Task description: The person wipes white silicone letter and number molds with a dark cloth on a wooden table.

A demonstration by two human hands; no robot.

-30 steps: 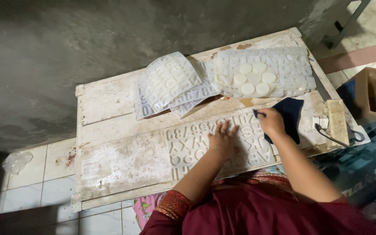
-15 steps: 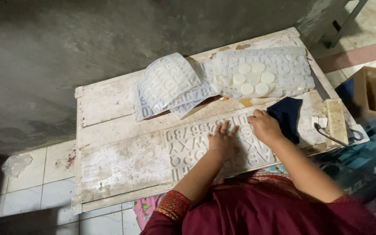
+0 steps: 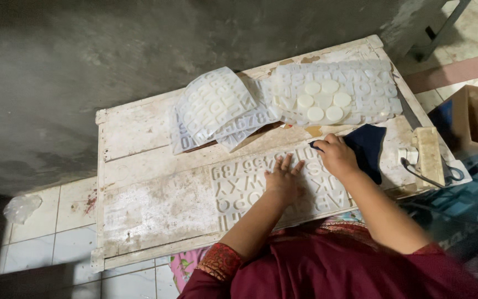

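Two hands work one letter mould sheet [image 3: 275, 185] at centre frame in the head view: left hand [image 3: 282, 180] presses it flat with fingers spread, right hand [image 3: 336, 155] pinches a dark cloth [image 3: 367, 149] at its upper-right edge, and wiping looks unfinished, with stacked moulds [image 3: 283, 102] waiting above.
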